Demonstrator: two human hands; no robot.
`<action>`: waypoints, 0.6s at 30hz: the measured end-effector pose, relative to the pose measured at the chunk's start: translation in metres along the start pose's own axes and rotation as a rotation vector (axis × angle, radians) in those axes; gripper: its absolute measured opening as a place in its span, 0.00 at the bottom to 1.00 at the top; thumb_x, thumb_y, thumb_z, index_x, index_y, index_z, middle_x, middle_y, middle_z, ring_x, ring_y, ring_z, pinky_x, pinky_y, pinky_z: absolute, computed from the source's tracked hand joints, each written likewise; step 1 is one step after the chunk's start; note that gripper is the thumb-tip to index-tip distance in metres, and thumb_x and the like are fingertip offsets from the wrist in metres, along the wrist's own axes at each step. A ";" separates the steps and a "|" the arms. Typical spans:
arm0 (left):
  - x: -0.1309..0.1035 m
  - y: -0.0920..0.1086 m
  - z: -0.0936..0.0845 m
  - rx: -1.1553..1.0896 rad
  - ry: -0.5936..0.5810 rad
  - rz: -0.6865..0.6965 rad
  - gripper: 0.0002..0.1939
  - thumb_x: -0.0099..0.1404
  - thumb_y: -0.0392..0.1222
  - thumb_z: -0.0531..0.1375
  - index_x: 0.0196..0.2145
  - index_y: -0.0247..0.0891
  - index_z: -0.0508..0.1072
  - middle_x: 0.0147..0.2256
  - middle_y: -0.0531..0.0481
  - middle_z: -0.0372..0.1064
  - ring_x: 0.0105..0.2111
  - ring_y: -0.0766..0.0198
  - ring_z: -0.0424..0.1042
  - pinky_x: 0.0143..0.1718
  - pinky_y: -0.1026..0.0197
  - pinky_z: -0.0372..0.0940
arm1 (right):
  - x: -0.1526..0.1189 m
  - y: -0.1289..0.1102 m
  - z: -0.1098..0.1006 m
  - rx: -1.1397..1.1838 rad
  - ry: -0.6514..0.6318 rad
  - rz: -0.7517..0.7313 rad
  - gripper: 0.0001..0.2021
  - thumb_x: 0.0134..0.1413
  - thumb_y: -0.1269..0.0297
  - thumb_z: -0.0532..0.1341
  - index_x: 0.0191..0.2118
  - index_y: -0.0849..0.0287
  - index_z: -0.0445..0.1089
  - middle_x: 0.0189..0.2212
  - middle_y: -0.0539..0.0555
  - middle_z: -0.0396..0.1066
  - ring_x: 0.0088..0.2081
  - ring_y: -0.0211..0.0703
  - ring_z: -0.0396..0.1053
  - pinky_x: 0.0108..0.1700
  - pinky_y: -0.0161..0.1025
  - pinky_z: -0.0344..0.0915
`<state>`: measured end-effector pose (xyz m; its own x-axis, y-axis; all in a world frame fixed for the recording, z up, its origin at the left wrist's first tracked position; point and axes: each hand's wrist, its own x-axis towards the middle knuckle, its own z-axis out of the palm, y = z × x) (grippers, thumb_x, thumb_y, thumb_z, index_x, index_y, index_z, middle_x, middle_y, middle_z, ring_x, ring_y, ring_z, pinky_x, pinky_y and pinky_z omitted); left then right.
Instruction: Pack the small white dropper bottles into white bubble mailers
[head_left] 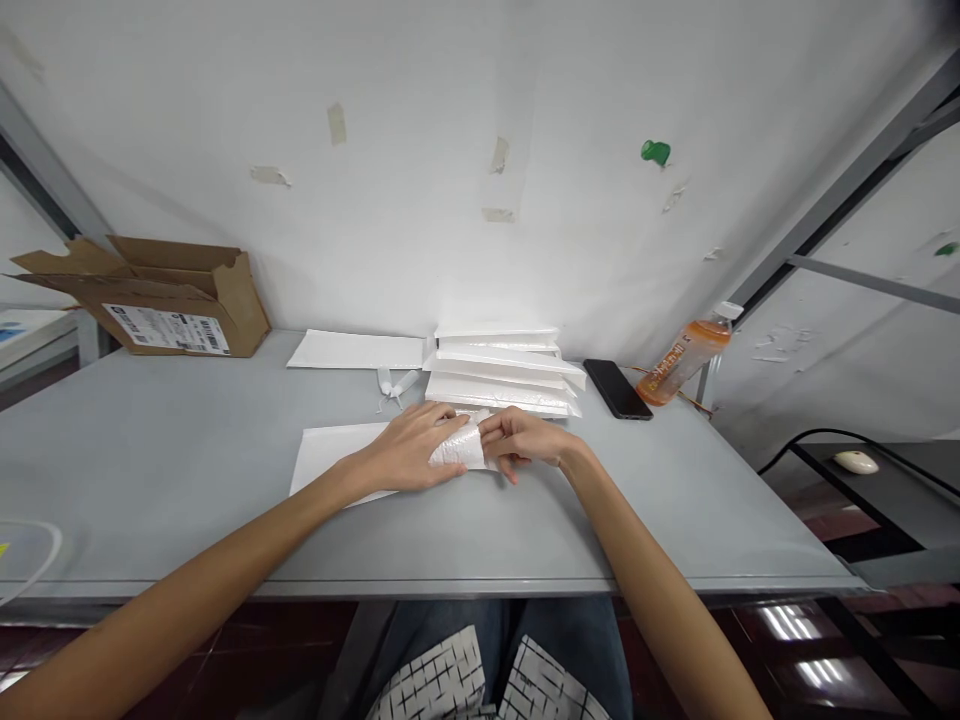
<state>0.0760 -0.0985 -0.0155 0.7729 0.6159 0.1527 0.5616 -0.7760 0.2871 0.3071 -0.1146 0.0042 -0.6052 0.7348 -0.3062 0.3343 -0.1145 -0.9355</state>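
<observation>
A white padded envelope (330,455) lies flat on the grey table in front of me. Near its right end, a shiny, bubbly white part (459,447) shows between my hands. My left hand (411,448) rests over the envelope, its thumb and fingers around the bubbly part. At the right end, the curled fingers of my right hand (521,438) grip the edge; the fingertips are partly hidden there. Just behind lies a stack of white padded envelopes (502,385). Two small white items with thin strings (396,384) lie beside the stack.
Another white envelope (356,350) lies by the wall. An opened cardboard box (172,300) stands at the back left. To the right are a black phone (616,388) and a tilted bottle of orange drink (686,358). The table's front edge (525,588) runs before my lap.
</observation>
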 end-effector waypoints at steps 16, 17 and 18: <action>0.000 -0.003 0.004 -0.044 0.036 0.022 0.35 0.62 0.59 0.62 0.62 0.40 0.65 0.56 0.39 0.64 0.55 0.46 0.65 0.54 0.48 0.64 | 0.001 0.006 -0.003 0.099 -0.273 -0.053 0.22 0.58 0.71 0.59 0.58 0.60 0.64 0.24 0.42 0.68 0.13 0.25 0.50 0.19 0.31 0.45; 0.000 -0.004 0.004 -0.045 0.038 0.025 0.36 0.62 0.60 0.62 0.62 0.41 0.65 0.56 0.39 0.64 0.55 0.46 0.65 0.53 0.48 0.64 | 0.002 0.007 -0.003 0.102 -0.288 -0.048 0.23 0.58 0.71 0.60 0.60 0.59 0.63 0.27 0.44 0.71 0.14 0.25 0.50 0.18 0.31 0.46; 0.000 -0.004 0.004 -0.046 0.039 0.027 0.37 0.61 0.61 0.62 0.62 0.41 0.64 0.56 0.39 0.65 0.55 0.46 0.65 0.53 0.48 0.64 | 0.002 0.007 -0.004 0.108 -0.306 -0.045 0.25 0.57 0.70 0.61 0.61 0.59 0.62 0.31 0.46 0.73 0.14 0.24 0.51 0.18 0.31 0.46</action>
<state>0.0751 -0.0958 -0.0203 0.7750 0.6004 0.1972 0.5259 -0.7857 0.3256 0.3110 -0.1115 -0.0027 -0.8122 0.5074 -0.2877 0.2339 -0.1684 -0.9576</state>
